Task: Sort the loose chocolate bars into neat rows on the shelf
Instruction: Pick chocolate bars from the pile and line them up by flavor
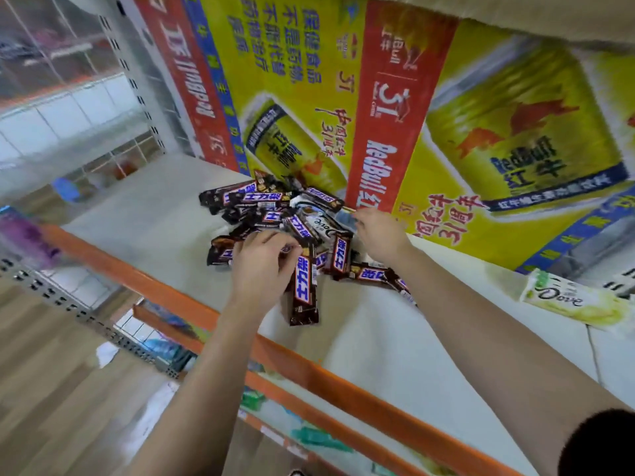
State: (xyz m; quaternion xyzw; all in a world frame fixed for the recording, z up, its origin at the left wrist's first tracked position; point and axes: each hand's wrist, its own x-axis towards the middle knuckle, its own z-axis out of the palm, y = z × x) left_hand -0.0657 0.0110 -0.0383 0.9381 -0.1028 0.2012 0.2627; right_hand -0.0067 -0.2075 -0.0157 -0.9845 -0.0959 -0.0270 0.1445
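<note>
I see my left hand (263, 266) with fingers curled round a Snickers bar (304, 290). My right hand (378, 235) pinches a wrapper (346, 214) (brand unreadable) beside the pile of bars (261, 207).

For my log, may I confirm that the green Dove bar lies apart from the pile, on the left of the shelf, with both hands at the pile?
No: the head view shows the green Dove bar on the shelf's right, not left. It is apart from the pile, where the left hand and right hand work.
</note>
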